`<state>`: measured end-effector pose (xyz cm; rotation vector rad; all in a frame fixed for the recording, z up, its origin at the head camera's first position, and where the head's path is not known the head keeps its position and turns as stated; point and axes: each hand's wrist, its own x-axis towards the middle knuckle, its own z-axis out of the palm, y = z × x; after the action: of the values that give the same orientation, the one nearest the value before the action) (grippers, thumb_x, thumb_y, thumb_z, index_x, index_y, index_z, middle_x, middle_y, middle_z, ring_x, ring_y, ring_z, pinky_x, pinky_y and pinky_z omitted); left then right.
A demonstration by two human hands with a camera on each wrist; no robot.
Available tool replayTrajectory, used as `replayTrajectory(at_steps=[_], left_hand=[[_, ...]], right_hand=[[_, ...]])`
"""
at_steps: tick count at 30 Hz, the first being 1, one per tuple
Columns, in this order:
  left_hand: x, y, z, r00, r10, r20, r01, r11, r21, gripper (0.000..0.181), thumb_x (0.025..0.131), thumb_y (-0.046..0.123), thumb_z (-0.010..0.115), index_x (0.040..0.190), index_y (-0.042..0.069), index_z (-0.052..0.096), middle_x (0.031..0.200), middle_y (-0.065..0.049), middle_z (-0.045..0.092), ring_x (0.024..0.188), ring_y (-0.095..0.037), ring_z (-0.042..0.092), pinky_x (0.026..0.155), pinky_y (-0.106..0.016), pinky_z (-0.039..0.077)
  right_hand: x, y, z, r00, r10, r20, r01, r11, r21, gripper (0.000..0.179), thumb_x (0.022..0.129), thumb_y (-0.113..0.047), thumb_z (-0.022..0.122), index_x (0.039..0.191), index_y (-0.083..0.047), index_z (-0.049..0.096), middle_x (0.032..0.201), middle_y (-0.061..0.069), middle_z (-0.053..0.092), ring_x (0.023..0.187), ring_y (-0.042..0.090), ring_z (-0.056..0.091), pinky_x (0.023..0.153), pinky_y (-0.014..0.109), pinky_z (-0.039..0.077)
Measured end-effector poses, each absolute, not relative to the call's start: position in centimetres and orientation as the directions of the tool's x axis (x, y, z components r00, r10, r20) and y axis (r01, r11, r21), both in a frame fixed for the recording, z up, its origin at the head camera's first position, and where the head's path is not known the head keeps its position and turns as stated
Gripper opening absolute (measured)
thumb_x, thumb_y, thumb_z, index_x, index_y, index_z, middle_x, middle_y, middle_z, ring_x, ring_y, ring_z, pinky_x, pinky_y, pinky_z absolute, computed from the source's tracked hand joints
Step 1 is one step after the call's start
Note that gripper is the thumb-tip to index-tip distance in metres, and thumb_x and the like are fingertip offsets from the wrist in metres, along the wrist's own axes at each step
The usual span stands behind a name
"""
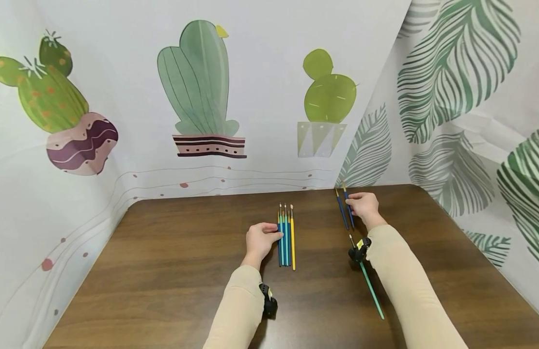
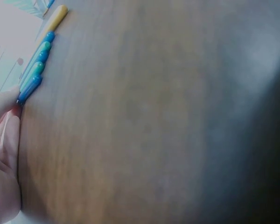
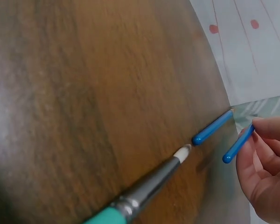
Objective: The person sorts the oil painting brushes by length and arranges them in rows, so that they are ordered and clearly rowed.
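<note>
**Left hand (image 1: 259, 239) beside a brush row (image 1: 287, 242), right hand (image 1: 363, 205) on a held blue brush (image 1: 350, 216)**

At left, on the wooden table (image 1: 173, 257), thumb and fingertips against the row's left edge; pinching or merely touching, cannot tell. Blue and teal handles side by side, then a yellow brush (image 1: 293, 242). Farther right, near the far edge, a loose blue brush (image 1: 342, 209); beside it, the held one, grasped between right thumb and fingers. Rightmost, a teal brush (image 1: 371, 286), partly behind the wrist camera (image 1: 360, 249).
</note>
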<state>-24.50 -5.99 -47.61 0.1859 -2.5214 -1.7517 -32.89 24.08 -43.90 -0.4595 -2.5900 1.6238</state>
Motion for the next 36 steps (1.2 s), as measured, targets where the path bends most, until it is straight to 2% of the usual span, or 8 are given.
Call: replayTrajectory(at_steps=[10, 19, 21, 23, 26, 36], left_hand=[[-24.4, -5.7, -47.7, -0.992, -0.127, -0.01, -0.053, 0.341, 0.939, 0.024, 0.076, 0.012, 0.078, 0.098, 0.003, 0.072, 0.096, -0.011, 0.073, 0.089, -0.021, 0.07, 0.081, -0.035, 0.055], [-24.5, -5.8, -47.5, -0.992, -0.128, -0.017, -0.06, 0.339, 0.939, 0.024, 0.077, 0.013, 0.078, 0.099, 0.004, 0.072, 0.097, -0.011, 0.073, 0.091, -0.021, 0.07, 0.082, -0.035, 0.055], [-24.5, -5.9, -47.5, -0.992, -0.127, -0.017, -0.06, 0.338, 0.939, 0.025, 0.077, 0.013, 0.078, 0.099, 0.003, 0.071, 0.098, -0.011, 0.073, 0.091, -0.021, 0.07, 0.082, -0.035, 0.055], [-24.5, -5.9, -47.4, -0.992, -0.128, -0.021, -0.063, 0.337, 0.939, 0.025, 0.077, 0.013, 0.078, 0.099, 0.003, 0.071, 0.098, -0.011, 0.073, 0.092, -0.022, 0.07, 0.083, -0.035, 0.055], [-24.5, -6.0, -47.5, -0.991, -0.129, -0.019, -0.063, 0.34, 0.938, 0.025, 0.077, 0.012, 0.078, 0.099, 0.004, 0.072, 0.098, -0.011, 0.073, 0.091, -0.021, 0.07, 0.082, -0.035, 0.055], [-24.5, -5.9, -47.4, -0.991, -0.131, -0.033, -0.073, 0.319, 0.945, 0.026, 0.076, 0.012, 0.078, 0.1, 0.003, 0.071, 0.099, -0.012, 0.072, 0.09, -0.022, 0.07, 0.082, -0.035, 0.056]], right_hand=[[-33.1, 24.2, -44.7, -0.959, 0.267, -0.099, 0.219, 0.468, -0.856, 0.032, 0.086, -0.007, 0.063, 0.113, 0.01, 0.063, 0.075, 0.01, 0.07, 0.061, 0.006, 0.059, 0.052, 0.018, 0.051], [-33.6, 24.5, -45.3, -0.959, 0.273, -0.079, 0.211, 0.497, -0.842, 0.03, 0.085, -0.01, 0.065, 0.109, 0.009, 0.066, 0.076, 0.011, 0.071, 0.059, 0.005, 0.06, 0.056, 0.019, 0.052], [-33.5, 24.3, -45.4, -0.959, 0.275, -0.061, 0.21, 0.553, -0.807, 0.029, 0.086, -0.013, 0.065, 0.108, 0.007, 0.067, 0.083, 0.015, 0.072, 0.066, 0.013, 0.065, 0.064, 0.024, 0.054], [-33.4, 24.2, -45.3, -0.961, 0.273, -0.05, 0.214, 0.61, -0.763, 0.029, 0.087, -0.017, 0.064, 0.108, 0.004, 0.068, 0.097, 0.019, 0.071, 0.082, 0.025, 0.067, 0.077, 0.032, 0.054], [-33.2, 23.9, -45.2, -0.964, 0.263, -0.046, 0.217, 0.672, -0.708, 0.03, 0.089, -0.021, 0.062, 0.109, 0.0, 0.069, 0.114, 0.021, 0.066, 0.104, 0.038, 0.059, 0.09, 0.042, 0.048], [-33.1, 23.6, -44.9, -0.97, 0.238, -0.039, 0.205, 0.728, -0.654, 0.03, 0.09, -0.023, 0.06, 0.108, -0.001, 0.069, 0.114, 0.02, 0.066, 0.105, 0.039, 0.058, 0.091, 0.045, 0.046]])
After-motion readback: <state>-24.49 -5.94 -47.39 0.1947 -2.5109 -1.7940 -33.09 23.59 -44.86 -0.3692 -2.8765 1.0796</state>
